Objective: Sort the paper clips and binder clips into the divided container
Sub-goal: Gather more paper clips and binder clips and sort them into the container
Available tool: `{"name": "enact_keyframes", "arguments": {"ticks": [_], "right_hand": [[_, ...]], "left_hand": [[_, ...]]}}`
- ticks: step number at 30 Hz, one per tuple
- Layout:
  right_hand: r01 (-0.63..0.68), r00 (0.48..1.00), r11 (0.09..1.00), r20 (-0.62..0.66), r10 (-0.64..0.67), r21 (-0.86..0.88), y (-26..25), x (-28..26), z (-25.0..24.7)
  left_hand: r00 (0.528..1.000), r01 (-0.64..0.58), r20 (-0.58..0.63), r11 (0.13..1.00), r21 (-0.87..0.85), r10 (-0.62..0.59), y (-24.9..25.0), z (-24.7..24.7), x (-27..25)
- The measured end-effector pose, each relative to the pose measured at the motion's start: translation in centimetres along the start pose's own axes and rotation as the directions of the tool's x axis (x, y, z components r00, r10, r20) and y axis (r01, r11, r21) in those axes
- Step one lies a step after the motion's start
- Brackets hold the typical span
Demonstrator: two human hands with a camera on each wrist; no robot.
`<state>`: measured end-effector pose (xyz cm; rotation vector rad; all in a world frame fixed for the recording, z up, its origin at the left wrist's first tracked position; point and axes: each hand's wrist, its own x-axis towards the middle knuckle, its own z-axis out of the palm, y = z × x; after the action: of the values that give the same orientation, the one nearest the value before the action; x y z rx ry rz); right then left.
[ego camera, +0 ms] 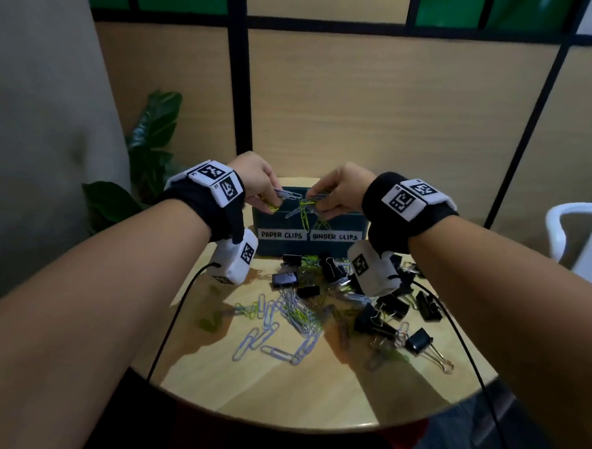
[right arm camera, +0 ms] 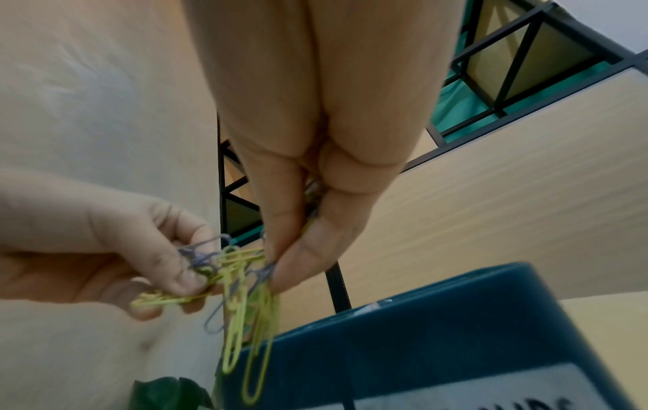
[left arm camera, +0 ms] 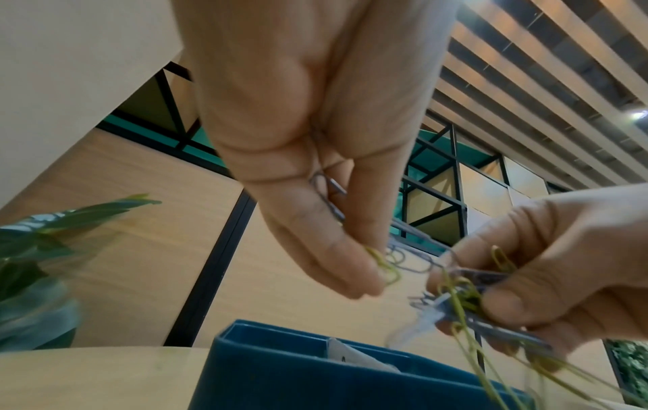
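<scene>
Both hands are raised over the dark blue divided container (ego camera: 277,222), labelled PAPER CLIPS on its left half and BINDER CLIPS on its right. My left hand (ego camera: 267,200) pinches a bunch of yellow and silver paper clips (left arm camera: 389,266). My right hand (ego camera: 321,202) pinches the other end of the same tangle of paper clips (right arm camera: 245,291), and several dangle over the container's middle. Loose paper clips (ego camera: 279,328) lie on the table's centre, with black binder clips (ego camera: 388,308) to their right.
The round wooden table (ego camera: 296,392) ends close in front of me. A green plant (ego camera: 149,139) stands behind the table on the left, a white chair (ego camera: 583,240) on the right. Black cables run from both wrist cameras across the table.
</scene>
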<state>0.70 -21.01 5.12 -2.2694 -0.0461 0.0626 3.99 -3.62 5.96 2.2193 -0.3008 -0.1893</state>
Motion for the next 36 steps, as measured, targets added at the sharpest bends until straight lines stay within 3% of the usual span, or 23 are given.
{"name": "enact_keyframes", "arguments": {"ticks": [8,14,22,24,27,30,34,36], "right_hand": [[-0.032,0.983,0.996,-0.181,0.017,-0.079,-2.1,6.8,1.6],[-0.105,0.99,0.977,-0.112,0.086,-0.184,-1.6,8.9,3.0],[-0.031,0.982,0.955,-0.19,-0.027,-0.294,-1.8,6.9,2.3],[-0.028,0.983,0.947,-0.179,-0.032,-0.32,-1.6,5.3,2.1],[-0.039,0.995,0.943,-0.097,0.007,-0.329,-0.7,2.5,2.2],[-0.1,0.992,0.902,0.031,0.124,-0.419,0.8,0.3,2.7],[-0.133,0.888,0.749,0.258,0.381,-0.649,2.3,-1.7,4.2],[-0.076,0.885,0.697,0.274,0.377,-0.713,2.7,-2.2,4.8]], "left_hand": [[0.973,0.003,-0.231,1.0,0.029,0.004,0.5,0.3,5.5],[0.986,0.006,-0.163,0.966,0.258,0.037,-1.4,1.9,7.5],[0.953,-0.095,-0.232,0.917,0.388,0.197,-1.1,2.3,5.0],[0.957,-0.129,-0.191,0.91,0.395,0.219,-1.3,2.6,3.5],[0.978,-0.179,-0.029,0.903,0.39,0.206,-2.2,3.6,1.2],[0.977,-0.205,0.143,0.865,0.458,0.156,-3.6,5.0,-0.4],[0.967,-0.213,0.241,0.778,0.59,0.082,-4.3,6.2,-2.1],[0.964,-0.208,0.26,0.751,0.626,0.05,-4.4,6.2,-2.4]]}}
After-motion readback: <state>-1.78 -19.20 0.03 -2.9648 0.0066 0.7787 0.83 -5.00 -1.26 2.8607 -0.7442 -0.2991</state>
